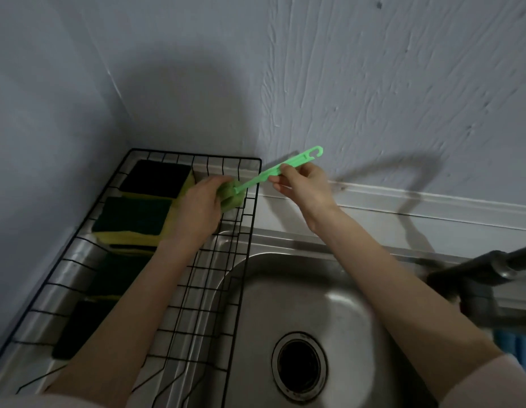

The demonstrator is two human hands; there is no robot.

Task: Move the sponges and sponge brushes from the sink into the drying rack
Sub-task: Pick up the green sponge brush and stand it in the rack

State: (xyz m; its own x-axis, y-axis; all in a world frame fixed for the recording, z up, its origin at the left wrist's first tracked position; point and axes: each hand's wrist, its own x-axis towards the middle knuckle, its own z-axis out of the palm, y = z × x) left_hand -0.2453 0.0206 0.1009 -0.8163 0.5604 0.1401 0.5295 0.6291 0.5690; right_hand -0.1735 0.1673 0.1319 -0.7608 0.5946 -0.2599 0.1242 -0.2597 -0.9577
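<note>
A green sponge brush (256,179) with a long plastic handle is held above the far right corner of the black wire drying rack (179,301). My left hand (197,207) wraps its green sponge head, and my right hand (303,184) pinches the handle near its hooked end. Several yellow sponges with dark green scouring faces (135,213) lie in the rack's left half, partly hidden by my left forearm. The steel sink (285,293) below shows no sponges in its visible part.
The rack sits on the steel drainboard in the corner between two grey walls. A dark faucet (479,269) juts in from the right over the sink. The round drain (300,366) lies near the bottom. Something blue (518,346) shows at the right edge.
</note>
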